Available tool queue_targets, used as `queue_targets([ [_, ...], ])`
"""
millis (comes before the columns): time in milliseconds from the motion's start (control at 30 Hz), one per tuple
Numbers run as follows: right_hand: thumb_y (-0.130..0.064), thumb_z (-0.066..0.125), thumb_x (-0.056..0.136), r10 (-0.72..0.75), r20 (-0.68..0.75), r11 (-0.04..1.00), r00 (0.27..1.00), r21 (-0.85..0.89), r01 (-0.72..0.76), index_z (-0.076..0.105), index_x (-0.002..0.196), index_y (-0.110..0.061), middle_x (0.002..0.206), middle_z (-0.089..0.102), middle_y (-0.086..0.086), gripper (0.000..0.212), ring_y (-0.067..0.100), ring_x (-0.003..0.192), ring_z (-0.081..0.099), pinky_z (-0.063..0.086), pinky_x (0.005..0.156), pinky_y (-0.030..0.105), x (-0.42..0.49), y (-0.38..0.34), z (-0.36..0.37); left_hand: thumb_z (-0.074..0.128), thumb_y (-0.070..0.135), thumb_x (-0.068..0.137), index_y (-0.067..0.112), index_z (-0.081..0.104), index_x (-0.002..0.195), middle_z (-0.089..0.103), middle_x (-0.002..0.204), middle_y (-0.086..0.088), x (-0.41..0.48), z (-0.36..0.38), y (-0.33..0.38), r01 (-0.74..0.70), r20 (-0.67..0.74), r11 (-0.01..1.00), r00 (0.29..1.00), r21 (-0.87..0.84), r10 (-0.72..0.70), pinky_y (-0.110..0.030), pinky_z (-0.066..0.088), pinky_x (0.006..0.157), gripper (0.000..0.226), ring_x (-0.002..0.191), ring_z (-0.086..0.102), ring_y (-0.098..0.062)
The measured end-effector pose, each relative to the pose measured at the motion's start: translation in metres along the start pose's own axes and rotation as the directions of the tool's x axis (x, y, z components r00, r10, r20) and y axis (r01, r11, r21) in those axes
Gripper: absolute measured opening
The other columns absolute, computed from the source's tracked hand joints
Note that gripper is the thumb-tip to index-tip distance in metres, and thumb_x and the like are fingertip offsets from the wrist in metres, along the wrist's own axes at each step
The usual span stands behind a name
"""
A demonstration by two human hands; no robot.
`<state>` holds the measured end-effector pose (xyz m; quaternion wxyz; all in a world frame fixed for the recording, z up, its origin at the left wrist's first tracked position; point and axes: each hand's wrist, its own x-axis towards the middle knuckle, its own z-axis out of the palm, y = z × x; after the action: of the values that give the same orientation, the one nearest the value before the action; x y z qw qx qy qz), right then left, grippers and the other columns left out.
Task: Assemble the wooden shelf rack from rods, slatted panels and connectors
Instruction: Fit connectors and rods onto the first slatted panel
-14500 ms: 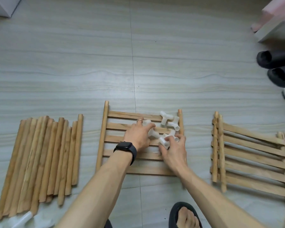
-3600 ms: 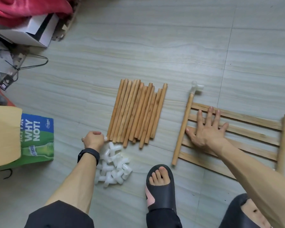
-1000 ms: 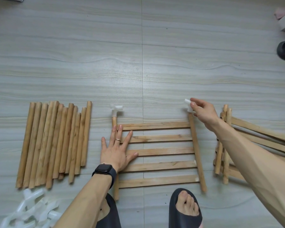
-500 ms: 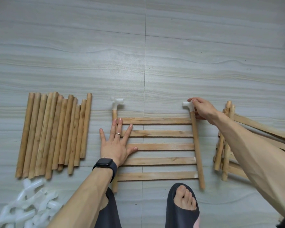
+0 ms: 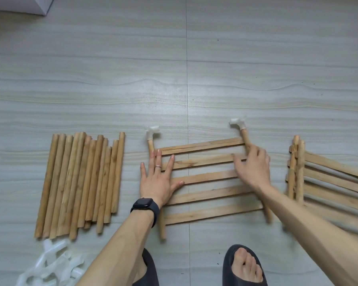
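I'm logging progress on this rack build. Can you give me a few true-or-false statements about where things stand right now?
The left hand lies flat on the slatted panel. True.
The panel's far corners carry the left connector and the right connector. True.
The loose rods lie right of the panel. False: they lie to its left.
The right hand holds a connector. False: it rests open on the panel's right side.

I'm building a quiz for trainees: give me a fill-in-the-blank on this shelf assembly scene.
The left hand lies flat on a slatted panel with ___ slats.
White connectors fitted on its rod ends number ___.
The loose rods lie on the panel's ___ side.
Missing: five; two; left.
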<state>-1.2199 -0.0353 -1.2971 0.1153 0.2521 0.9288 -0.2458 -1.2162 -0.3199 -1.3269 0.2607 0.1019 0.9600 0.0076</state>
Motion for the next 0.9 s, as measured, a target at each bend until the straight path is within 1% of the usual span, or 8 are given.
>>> queue_targets([
  [100,-0.059,0.054,0.094,-0.329,0.227,0.907,0.917,-0.195,0.374,0.033,0.156,-0.020,0.160,0.028,0.013,0.076,0.036,0.146,0.027,0.027,0.120,0.047,-0.053,-0.014,0.022,0.027,0.073,0.096,0.040,-0.007,0.159,-0.014,0.169,-0.005,0.015,-0.017,-0.004,-0.036,-0.103,0.999,0.994,0.010,0.036,-0.058,-0.006,0.123,0.079,0.154,-0.021,-0.025],
  [200,-0.079,0.032,0.089,-0.404,0.542,0.698,0.737,-0.338,0.631,0.004,0.158,-0.048,0.170,-0.010,0.005,0.080,0.033,0.156,-0.006,0.012,0.123,0.058,-0.086,-0.018,0.049,0.034,0.060,0.103,0.040,0.002,0.160,-0.001,0.170,-0.004,0.015,-0.033,-0.013,-0.002,-0.269,0.997,0.963,-0.082,-0.020,-0.057,0.001,0.124,0.068,0.156,-0.008,-0.023],
  [300,-0.074,0.017,0.095,-0.379,0.639,0.570,0.669,-0.408,0.713,-0.011,0.154,-0.054,0.167,-0.027,0.005,0.068,0.039,0.154,-0.019,0.003,0.116,0.074,-0.099,-0.028,0.065,0.049,0.042,0.100,0.033,0.027,0.158,0.018,0.168,-0.005,-0.015,-0.046,-0.039,0.013,-0.462,0.941,0.869,-0.338,-0.178,-0.052,0.011,0.124,0.063,0.156,0.009,-0.023],
  [400,-0.068,-0.035,0.073,-0.361,0.617,0.562,0.699,-0.454,0.691,-0.015,0.152,-0.056,0.168,-0.021,0.007,0.082,0.043,0.154,-0.011,0.012,0.112,0.076,-0.102,-0.040,0.070,0.058,0.029,0.097,0.027,0.041,0.152,0.029,0.161,-0.004,-0.069,-0.044,-0.092,0.120,-0.528,0.824,0.715,-0.553,-0.458,-0.048,0.021,0.120,0.058,0.149,0.028,-0.023],
  [500,-0.066,-0.019,0.085,-0.310,0.616,0.566,0.724,-0.492,0.661,-0.017,0.151,-0.056,0.168,-0.022,0.006,0.067,0.043,0.153,-0.010,0.017,0.112,0.076,-0.102,-0.044,0.076,0.057,0.024,0.097,0.022,0.043,0.149,0.033,0.157,-0.011,-0.128,-0.026,-0.153,0.413,-0.331,0.618,0.580,-0.669,-0.745,-0.048,0.028,0.116,0.054,0.143,0.034,-0.031],
  [633,-0.052,0.019,0.106,-0.299,0.603,0.606,0.739,-0.479,0.635,-0.016,0.152,-0.055,0.167,-0.026,0.005,0.058,0.044,0.153,-0.014,0.019,0.112,0.076,-0.104,-0.043,0.080,0.052,0.041,0.097,0.027,0.038,0.149,0.042,0.148,-0.017,-0.190,0.014,-0.211,0.729,0.097,0.454,0.575,-0.512,-0.813,-0.048,0.039,0.108,0.056,0.135,0.040,-0.036],
  [733,-0.054,0.017,0.106,-0.327,0.608,0.582,0.723,-0.473,0.662,-0.017,0.152,-0.056,0.167,-0.027,0.005,0.057,0.043,0.153,-0.016,0.017,0.114,0.076,-0.103,-0.041,0.079,0.051,0.065,0.092,0.019,0.048,0.138,0.061,0.129,-0.013,-0.208,0.040,-0.226,0.772,0.260,0.407,0.574,-0.488,-0.777,-0.046,0.048,0.100,0.065,0.123,0.053,-0.034],
  [900,-0.059,0.014,0.103,-0.323,0.630,0.581,0.707,-0.458,0.673,-0.014,0.151,-0.060,0.167,-0.026,0.001,0.056,0.038,0.154,-0.017,0.014,0.115,0.076,-0.100,-0.045,0.076,0.067,0.067,0.082,0.022,0.062,0.109,0.068,0.109,-0.002,-0.211,0.054,-0.229,0.694,0.253,0.364,0.617,-0.620,-0.745,-0.036,0.052,0.083,0.052,0.098,0.062,-0.022],
])
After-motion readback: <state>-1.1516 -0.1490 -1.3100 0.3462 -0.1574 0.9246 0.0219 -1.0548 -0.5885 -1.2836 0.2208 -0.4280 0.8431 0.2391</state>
